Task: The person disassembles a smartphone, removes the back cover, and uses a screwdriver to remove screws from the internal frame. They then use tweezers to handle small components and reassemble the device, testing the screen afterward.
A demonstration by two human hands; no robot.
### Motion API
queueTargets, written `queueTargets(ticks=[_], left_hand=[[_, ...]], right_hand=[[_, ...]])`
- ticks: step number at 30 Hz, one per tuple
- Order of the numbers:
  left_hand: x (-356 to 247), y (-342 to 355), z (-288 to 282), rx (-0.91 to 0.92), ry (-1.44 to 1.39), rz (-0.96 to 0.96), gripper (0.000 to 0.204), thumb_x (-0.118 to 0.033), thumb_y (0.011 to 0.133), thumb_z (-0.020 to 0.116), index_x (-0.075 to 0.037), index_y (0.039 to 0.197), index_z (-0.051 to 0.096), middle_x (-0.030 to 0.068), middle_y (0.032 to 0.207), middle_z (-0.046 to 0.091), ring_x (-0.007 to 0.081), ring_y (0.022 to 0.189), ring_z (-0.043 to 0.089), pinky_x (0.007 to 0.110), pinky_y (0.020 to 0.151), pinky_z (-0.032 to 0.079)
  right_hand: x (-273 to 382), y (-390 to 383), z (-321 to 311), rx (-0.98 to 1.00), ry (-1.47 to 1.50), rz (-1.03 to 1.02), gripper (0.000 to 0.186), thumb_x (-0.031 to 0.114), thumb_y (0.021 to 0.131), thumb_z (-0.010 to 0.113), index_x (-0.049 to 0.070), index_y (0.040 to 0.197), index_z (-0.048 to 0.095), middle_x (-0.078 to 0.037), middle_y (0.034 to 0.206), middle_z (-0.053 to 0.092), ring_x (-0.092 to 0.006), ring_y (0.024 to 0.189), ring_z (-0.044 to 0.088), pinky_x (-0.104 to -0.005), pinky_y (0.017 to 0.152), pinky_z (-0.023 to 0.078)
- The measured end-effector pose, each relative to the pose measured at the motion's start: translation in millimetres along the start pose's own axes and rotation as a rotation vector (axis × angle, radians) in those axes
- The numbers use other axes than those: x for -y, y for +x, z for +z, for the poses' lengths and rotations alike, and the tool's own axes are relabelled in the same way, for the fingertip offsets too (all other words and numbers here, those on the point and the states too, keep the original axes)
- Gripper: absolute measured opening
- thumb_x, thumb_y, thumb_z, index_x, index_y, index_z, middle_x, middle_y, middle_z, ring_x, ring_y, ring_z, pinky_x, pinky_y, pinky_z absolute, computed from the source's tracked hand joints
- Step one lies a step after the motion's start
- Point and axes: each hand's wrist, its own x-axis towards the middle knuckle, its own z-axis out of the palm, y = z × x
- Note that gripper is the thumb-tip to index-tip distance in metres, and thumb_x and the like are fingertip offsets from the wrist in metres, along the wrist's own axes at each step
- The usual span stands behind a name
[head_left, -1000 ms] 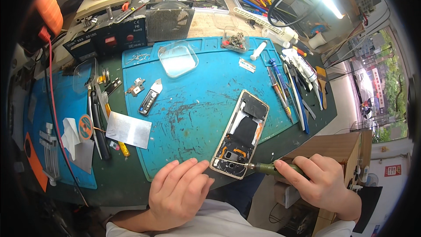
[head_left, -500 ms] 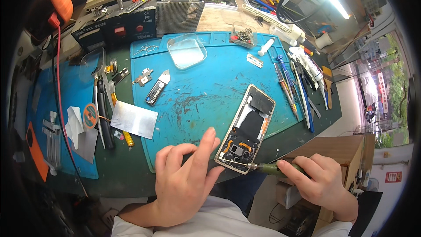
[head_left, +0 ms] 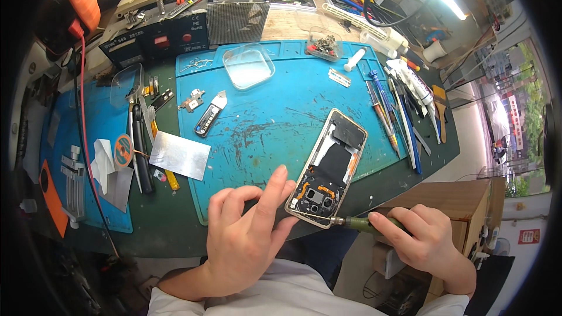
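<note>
A smartphone [head_left: 336, 161] with its inside exposed lies aslant at the front of the blue mat, camera module [head_left: 317, 198] toward me. In my right hand [head_left: 424, 239] is a green-handled tool with a thin metal shaft [head_left: 358, 223], gripped from the right. Its shaft runs across the phone's lower end, and the tip lies near the lower left corner. My left hand [head_left: 246, 234] is beside that corner with its forefinger stretched out and thumb apart. The thumb tip is at the phone's corner; whether it presses on the frame I cannot tell.
On the blue mat [head_left: 252, 123] lie a metal plate [head_left: 180, 155], a pack of blades [head_left: 211, 114] and a clear lid [head_left: 248, 67]. A box of screws [head_left: 324, 45] stands behind. Tweezers and a brush [head_left: 439, 111] lie right; a black cable [head_left: 88, 164] hangs left.
The whole view has shifted slightly. Both hands keep nearly the same pose, and the tool's shaft still lies across the phone's lower end.
</note>
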Motion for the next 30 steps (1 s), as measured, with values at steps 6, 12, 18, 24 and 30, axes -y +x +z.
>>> queueTargets(ticks=[6,12,18,24,30], left_hand=[[1,-1,0,-0.003,0.004,0.010,0.091,-0.008,0.073,0.091,0.001,0.154,0.052,-0.0023,0.128,0.078,0.0187,0.103,0.061,0.039,0.094,0.042],[1,0,0,-0.008,0.003,0.013,0.092,-0.009,0.073,0.091,0.001,0.154,0.051,-0.0020,0.129,0.077,0.0189,0.103,0.061,0.039,0.094,0.042],[1,0,0,0.000,0.003,0.013,0.094,-0.010,0.074,0.092,0.002,0.155,0.048,-0.0011,0.128,0.078,0.0203,0.104,0.060,0.039,0.095,0.041],[1,0,-1,0.016,0.007,0.015,0.095,-0.011,0.075,0.094,0.004,0.155,0.045,-0.0001,0.127,0.079,0.0232,0.104,0.059,0.039,0.097,0.040],[1,0,0,0.006,0.006,0.008,0.095,-0.011,0.073,0.093,0.002,0.156,0.047,-0.0022,0.129,0.078,0.0203,0.104,0.060,0.039,0.096,0.041]], right_hand=[[1,-5,8,-0.034,0.024,0.027,0.065,0.009,0.070,0.074,0.020,0.134,0.077,-0.001,0.098,0.064,-0.0128,0.067,0.054,-0.0263,0.056,0.046],[3,-5,14,-0.100,0.040,0.047,0.064,0.009,0.068,0.074,0.019,0.131,0.079,-0.001,0.097,0.065,-0.0126,0.066,0.053,-0.0265,0.055,0.045],[0,-5,19,-0.084,0.058,0.031,0.064,0.007,0.069,0.074,0.019,0.132,0.079,0.000,0.097,0.065,-0.0125,0.066,0.053,-0.0262,0.055,0.046],[0,-8,23,-0.072,0.079,0.033,0.064,0.008,0.070,0.075,0.019,0.132,0.078,0.000,0.097,0.066,-0.0127,0.066,0.054,-0.0262,0.055,0.047],[-1,-12,27,-0.088,0.094,0.047,0.062,0.007,0.069,0.075,0.018,0.130,0.079,-0.001,0.097,0.066,-0.0136,0.066,0.054,-0.0267,0.056,0.047]])
